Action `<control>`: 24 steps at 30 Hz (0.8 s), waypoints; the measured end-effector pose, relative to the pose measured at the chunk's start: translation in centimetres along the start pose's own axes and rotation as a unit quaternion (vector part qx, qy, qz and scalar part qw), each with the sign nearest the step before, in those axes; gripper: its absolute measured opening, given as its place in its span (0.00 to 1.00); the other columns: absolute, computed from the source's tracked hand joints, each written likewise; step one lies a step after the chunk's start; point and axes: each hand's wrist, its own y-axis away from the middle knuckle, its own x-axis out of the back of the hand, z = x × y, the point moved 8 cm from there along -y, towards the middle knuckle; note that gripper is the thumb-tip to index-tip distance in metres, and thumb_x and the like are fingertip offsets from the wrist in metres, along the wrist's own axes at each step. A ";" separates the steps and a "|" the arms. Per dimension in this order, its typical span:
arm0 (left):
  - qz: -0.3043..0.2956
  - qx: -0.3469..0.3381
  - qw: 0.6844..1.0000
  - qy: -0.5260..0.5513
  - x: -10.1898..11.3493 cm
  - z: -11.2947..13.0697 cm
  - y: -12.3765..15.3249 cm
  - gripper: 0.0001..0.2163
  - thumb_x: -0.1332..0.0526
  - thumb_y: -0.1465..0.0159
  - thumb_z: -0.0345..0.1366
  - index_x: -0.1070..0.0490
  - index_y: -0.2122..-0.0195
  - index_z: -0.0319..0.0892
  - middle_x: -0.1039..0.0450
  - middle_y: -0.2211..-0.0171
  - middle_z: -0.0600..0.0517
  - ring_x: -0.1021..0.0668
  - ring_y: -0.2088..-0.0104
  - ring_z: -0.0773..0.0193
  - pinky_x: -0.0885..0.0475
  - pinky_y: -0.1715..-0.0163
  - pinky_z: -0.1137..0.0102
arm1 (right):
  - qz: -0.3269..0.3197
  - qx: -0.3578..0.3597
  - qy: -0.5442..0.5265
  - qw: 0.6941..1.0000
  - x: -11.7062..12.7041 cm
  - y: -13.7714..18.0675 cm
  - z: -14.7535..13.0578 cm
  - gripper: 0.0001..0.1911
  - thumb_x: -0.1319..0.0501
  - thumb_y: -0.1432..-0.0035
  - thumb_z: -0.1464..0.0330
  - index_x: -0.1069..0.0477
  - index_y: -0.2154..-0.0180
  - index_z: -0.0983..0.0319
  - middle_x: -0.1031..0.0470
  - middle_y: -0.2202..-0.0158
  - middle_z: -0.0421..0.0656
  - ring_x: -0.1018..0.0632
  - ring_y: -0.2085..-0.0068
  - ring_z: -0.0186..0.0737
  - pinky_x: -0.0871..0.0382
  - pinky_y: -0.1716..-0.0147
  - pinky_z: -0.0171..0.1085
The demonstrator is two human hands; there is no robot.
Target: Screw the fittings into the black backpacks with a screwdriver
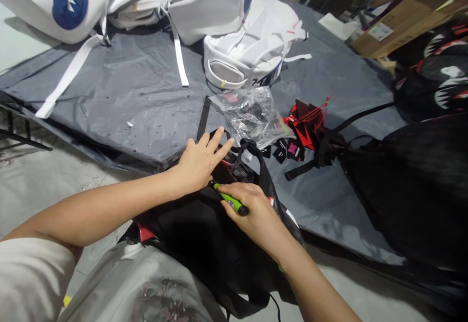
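A black backpack (197, 244) rests in my lap against the table edge, its upper part near the tabletop. My left hand (197, 163) lies on its top edge with the fingers spread, holding nothing. In my right hand (258, 210) is a green pen-shaped tool (231, 199) with black ends; its exact kind does not show. The tool's front end points at the bag's fabric just beside my left hand, and I cannot tell whether it touches. Black straps and a strip of dark checked material lie just beyond my fingers.
Several white-and-blue backpacks (212, 7) stand along the far side of the grey-covered table (139, 88). A clear plastic bag (252, 112), black tags (280, 151) and red-corded tags (307, 122) lie ahead. Black backpacks (420, 180) fill the right, below a cardboard box (398, 24).
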 end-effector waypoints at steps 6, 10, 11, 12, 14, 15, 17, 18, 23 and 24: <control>0.005 0.001 1.000 -0.002 -0.1 0.0 0.0 0.50 0.33 0.45 0.50 0.62 0.28 0.44 0.70 0.30 0.40 0.42 0.39 0.46 0.32 0.54 0.55 | -0.010 -0.009 0.020 1.000 0.2 -0.3 -0.2 0.14 0.35 0.46 0.75 0.23 0.56 0.60 0.22 0.61 0.39 0.22 0.60 0.36 0.31 0.58 0.39; 0.006 0.001 1.000 -0.001 -0.2 -0.1 0.1 0.50 0.33 0.45 0.50 0.63 0.28 0.44 0.70 0.30 0.40 0.43 0.39 0.46 0.33 0.54 0.56 | -0.024 -0.021 0.009 0.999 0.1 -0.3 -0.1 0.14 0.36 0.45 0.74 0.23 0.56 0.59 0.22 0.59 0.40 0.22 0.58 0.37 0.31 0.55 0.40; 0.004 0.001 1.000 -0.001 -0.2 -0.1 0.1 0.50 0.34 0.45 0.50 0.63 0.28 0.45 0.70 0.30 0.40 0.43 0.39 0.46 0.33 0.54 0.56 | -0.023 -0.021 0.003 1.000 0.0 -0.2 -0.1 0.14 0.36 0.44 0.74 0.24 0.55 0.59 0.22 0.58 0.40 0.23 0.57 0.37 0.32 0.54 0.40; 0.003 0.001 1.000 0.000 -0.3 -0.1 0.1 0.50 0.34 0.45 0.51 0.63 0.28 0.45 0.70 0.30 0.40 0.44 0.39 0.46 0.33 0.53 0.56 | -0.025 -0.021 0.004 0.999 0.0 -0.2 -0.1 0.14 0.36 0.44 0.74 0.24 0.55 0.59 0.22 0.58 0.40 0.23 0.56 0.37 0.32 0.54 0.40; 0.004 -0.001 1.000 0.003 -0.3 -0.1 0.0 0.50 0.33 0.45 0.50 0.63 0.28 0.45 0.70 0.30 0.40 0.44 0.39 0.46 0.33 0.53 0.55 | -0.030 -0.021 0.014 0.999 -0.2 -0.2 0.0 0.14 0.36 0.44 0.74 0.24 0.55 0.60 0.22 0.58 0.40 0.22 0.57 0.38 0.32 0.55 0.41; 0.004 -0.001 1.000 0.004 -0.3 -0.1 0.0 0.50 0.33 0.45 0.50 0.63 0.28 0.45 0.70 0.30 0.40 0.44 0.39 0.46 0.34 0.53 0.55 | -0.030 -0.018 0.015 0.999 -0.2 -0.2 0.0 0.14 0.37 0.44 0.74 0.24 0.55 0.60 0.22 0.58 0.40 0.23 0.57 0.38 0.32 0.55 0.41; 0.001 -0.001 1.000 0.005 -0.3 -0.1 0.0 0.50 0.33 0.45 0.50 0.63 0.28 0.45 0.70 0.30 0.41 0.44 0.39 0.46 0.34 0.53 0.56 | -0.032 -0.012 0.008 0.999 -0.2 -0.2 -0.1 0.14 0.37 0.44 0.74 0.24 0.55 0.60 0.22 0.57 0.40 0.23 0.56 0.38 0.33 0.55 0.41; 0.000 0.000 1.000 0.005 -0.3 -0.1 0.0 0.50 0.33 0.45 0.50 0.63 0.28 0.45 0.71 0.30 0.41 0.44 0.39 0.46 0.34 0.53 0.56 | -0.036 -0.013 0.008 0.999 -0.2 -0.1 -0.1 0.14 0.37 0.44 0.74 0.24 0.55 0.60 0.22 0.57 0.39 0.23 0.56 0.38 0.33 0.55 0.41; 0.000 -0.003 1.000 0.011 -0.3 -0.1 0.1 0.50 0.33 0.45 0.49 0.63 0.28 0.45 0.70 0.30 0.40 0.44 0.39 0.46 0.34 0.53 0.55 | -0.036 -0.015 0.023 0.999 0.1 0.0 -0.2 0.15 0.36 0.45 0.75 0.24 0.55 0.59 0.22 0.58 0.37 0.22 0.57 0.37 0.33 0.55 0.40; 0.001 -0.002 1.000 0.011 -0.3 -0.1 0.1 0.50 0.33 0.45 0.49 0.63 0.28 0.45 0.70 0.30 0.40 0.43 0.39 0.46 0.34 0.53 0.55 | -0.033 -0.015 0.019 0.999 0.2 0.1 -0.3 0.15 0.36 0.45 0.75 0.24 0.55 0.60 0.22 0.58 0.37 0.22 0.57 0.37 0.32 0.55 0.40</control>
